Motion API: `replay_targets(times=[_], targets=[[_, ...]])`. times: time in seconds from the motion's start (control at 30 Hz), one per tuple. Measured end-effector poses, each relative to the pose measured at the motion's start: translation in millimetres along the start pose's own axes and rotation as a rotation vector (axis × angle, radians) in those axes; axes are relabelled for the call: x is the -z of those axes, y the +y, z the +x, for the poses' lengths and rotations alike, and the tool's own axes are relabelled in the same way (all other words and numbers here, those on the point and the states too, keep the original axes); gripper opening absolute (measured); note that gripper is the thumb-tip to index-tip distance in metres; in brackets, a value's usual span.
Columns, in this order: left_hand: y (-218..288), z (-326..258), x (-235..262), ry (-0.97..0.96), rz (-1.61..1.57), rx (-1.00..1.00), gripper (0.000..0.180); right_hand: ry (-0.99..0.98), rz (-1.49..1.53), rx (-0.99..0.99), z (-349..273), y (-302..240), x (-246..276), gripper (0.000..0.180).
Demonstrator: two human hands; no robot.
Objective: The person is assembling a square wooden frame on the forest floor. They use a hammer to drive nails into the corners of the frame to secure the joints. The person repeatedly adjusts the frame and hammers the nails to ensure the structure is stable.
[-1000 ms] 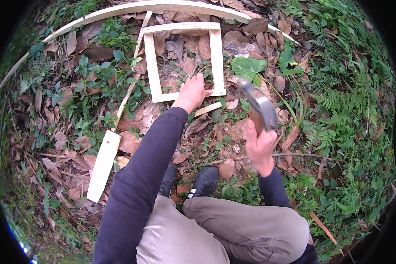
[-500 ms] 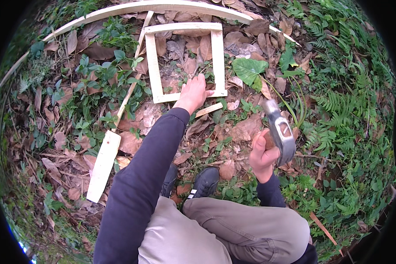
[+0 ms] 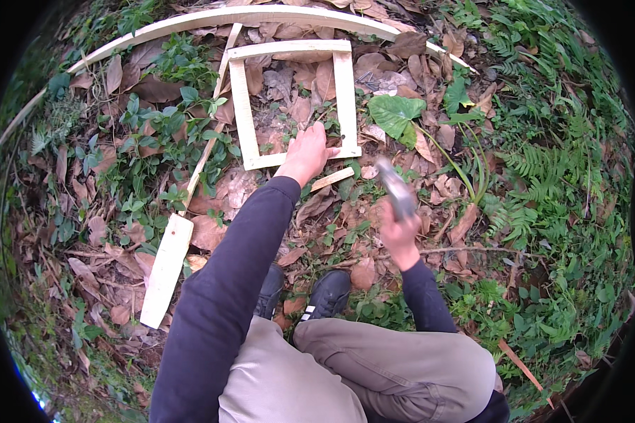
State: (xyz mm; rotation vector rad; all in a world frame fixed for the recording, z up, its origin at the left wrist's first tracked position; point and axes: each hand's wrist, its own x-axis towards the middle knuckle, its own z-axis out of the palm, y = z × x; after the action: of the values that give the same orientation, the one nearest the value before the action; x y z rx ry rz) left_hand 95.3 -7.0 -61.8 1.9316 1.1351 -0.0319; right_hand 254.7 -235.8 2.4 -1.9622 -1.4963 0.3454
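A square frame of pale wooden strips (image 3: pixel 289 48) lies on the leaf-covered ground. My left hand (image 3: pixel 305 151) is closed around its near bar, close to the near right corner, with the thumb along the wood. In my right hand (image 3: pixel 401 236) is a hammer (image 3: pixel 396 189), its metal head smeared by motion. The hammer is raised to the right of that corner and apart from the wood. Most of its handle is hidden in my fist. Just below the near bar lies a short wooden offcut (image 3: pixel 333 178).
A long pale board (image 3: pixel 275 13) lies behind the frame. Left of it, a thin wooden strip (image 3: pixel 203 166) runs toward a short wide board (image 3: pixel 166 271). A broad-leaved plant (image 3: pixel 396 115) grows to the right. My shoes (image 3: pixel 328 292) are close by; a reddish wood sliver (image 3: pixel 522 365) lies at lower right.
My right hand has swung the hammer leftward, closer to the frame's near right corner. My left hand stays on the near bar, and the view has shifted slightly.
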Motion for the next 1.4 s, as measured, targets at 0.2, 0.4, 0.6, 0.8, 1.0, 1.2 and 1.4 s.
replay_targets(times=[0.2, 0.4, 0.6, 0.8, 1.0, 1.2, 1.4], targets=[[-16, -5, 3, 0.021, 0.000, 0.032, 0.052, -0.021, -0.039, -0.066, 58, -72, 37, 0.034], [-4, 0, 4, 0.021, -0.020, -0.001, 0.051, -0.067, 0.189, 0.054, 39, -37, 21, 0.029], [-20, -4, -2, 0.056, 0.008, 0.018, 0.051, -0.137, -0.023, -0.139, 62, -55, 17, 0.028], [-4, 1, 3, -0.035, -0.008, 0.024, 0.056, 0.124, 0.257, 0.005, 38, -43, 30, 0.037], [-19, 1, -3, 0.077, -0.041, 0.000, 0.047, -0.323, -0.096, -0.336, 38, -34, 4, 0.030], [-13, 5, 5, -0.005, -0.014, 0.018, 0.055, 0.201, 0.152, 0.147, 18, -21, 25, 0.033], [-12, 3, 4, -0.038, -0.013, 0.047, 0.057, -0.253, -0.149, -0.279, 16, -18, -16, 0.024]])
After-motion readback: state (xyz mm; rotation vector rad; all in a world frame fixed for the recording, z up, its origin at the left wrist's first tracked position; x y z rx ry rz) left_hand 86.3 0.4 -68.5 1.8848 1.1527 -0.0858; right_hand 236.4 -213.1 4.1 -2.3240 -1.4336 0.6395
